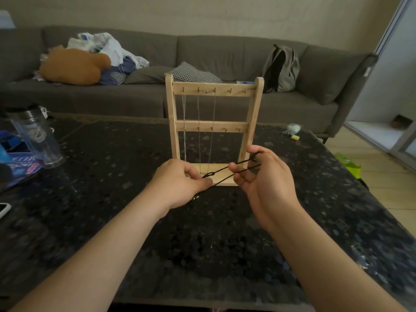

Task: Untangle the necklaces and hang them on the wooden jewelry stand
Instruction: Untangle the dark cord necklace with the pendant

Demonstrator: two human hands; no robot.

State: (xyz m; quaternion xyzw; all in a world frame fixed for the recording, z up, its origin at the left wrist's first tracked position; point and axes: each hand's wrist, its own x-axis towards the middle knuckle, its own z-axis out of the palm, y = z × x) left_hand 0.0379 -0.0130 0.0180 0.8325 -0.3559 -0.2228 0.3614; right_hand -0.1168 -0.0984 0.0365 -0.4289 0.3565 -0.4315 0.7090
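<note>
Right now both hands are closed on one black cord (219, 171). The left hand (180, 183) pinches it at a small knot (208, 175), and the right hand (263, 176) has the far loop caught round its curled fingers, so two strands run taut between them. They hold it just above the table (112, 176), in front of the foot of the stand (256, 109).

I'd say this is still the untangling step. Next, that knot needs slack rather than pull, then the loop has to be lifted to a free hook.

By my count: one cord in hand, one stand with two bars of five hooks each, and three silvery strands hanging from the top bar, probably two chains (184, 113).
</note>
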